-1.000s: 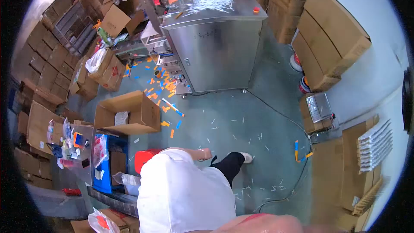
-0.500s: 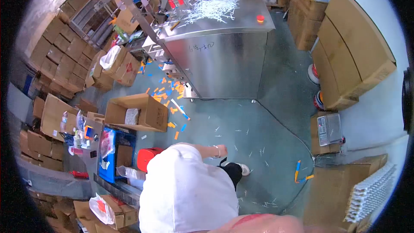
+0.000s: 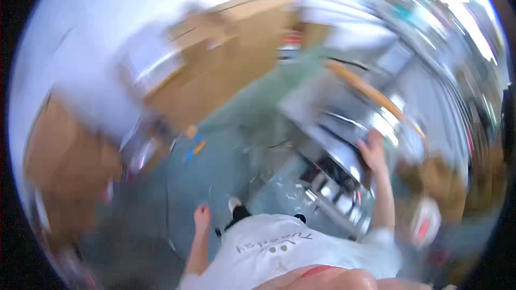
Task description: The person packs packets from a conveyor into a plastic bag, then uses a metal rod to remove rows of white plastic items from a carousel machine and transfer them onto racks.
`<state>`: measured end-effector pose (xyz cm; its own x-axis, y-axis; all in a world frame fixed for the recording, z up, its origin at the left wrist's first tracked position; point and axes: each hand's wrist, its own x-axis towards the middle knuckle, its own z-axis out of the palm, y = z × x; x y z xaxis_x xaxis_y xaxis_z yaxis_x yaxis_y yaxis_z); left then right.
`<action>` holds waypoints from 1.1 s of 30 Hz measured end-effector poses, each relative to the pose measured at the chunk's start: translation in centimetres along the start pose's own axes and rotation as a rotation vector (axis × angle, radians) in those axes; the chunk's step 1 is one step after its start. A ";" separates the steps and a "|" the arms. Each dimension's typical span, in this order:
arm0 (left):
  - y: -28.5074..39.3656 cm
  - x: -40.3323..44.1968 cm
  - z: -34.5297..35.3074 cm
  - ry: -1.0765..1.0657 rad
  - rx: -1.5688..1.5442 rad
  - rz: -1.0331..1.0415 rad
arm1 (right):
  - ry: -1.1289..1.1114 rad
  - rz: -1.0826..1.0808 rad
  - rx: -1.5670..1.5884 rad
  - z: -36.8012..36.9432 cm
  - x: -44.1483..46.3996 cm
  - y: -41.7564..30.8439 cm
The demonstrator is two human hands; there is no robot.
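My left hand (image 3: 202,218) hangs low over the blue-green floor, apart from any object, with its fingers curled in. No object shows in it. On the right, my right hand (image 3: 373,151) is stretched out with fingers spread, at a shiny metal machine (image 3: 344,142). Blur hides whether the fingertips touch the metal. Just above that hand, a long orange-brown bar (image 3: 371,94) slants across the machine. My white printed shirt (image 3: 274,241) fills the bottom of the view.
Large cardboard boxes (image 3: 215,70) line the wall at upper left, with another brown carton (image 3: 70,139) at far left. Blue and orange pieces (image 3: 196,149) lie on the floor (image 3: 215,129). A dark cable (image 3: 167,198) runs along it. White scraps lie beside the machine.
My view has swung round sharply and blurred. The metal machine now stands at right and the cardboard at upper left. Both hands now show, the right one out at the machine.
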<state>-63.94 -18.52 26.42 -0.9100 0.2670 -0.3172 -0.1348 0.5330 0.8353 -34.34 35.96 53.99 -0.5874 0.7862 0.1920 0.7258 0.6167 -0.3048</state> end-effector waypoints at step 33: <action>46.0 -6.7 28.1 -0.696 0.104 1.721 | 0.390 -0.104 -0.085 -4.8 -11.4 -4.3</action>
<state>-53.01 26.79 54.29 0.3064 0.7254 0.6164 0.6925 -0.6141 0.3785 -29.01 24.55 57.62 -0.4911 0.6653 0.5622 0.7063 0.6819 -0.1900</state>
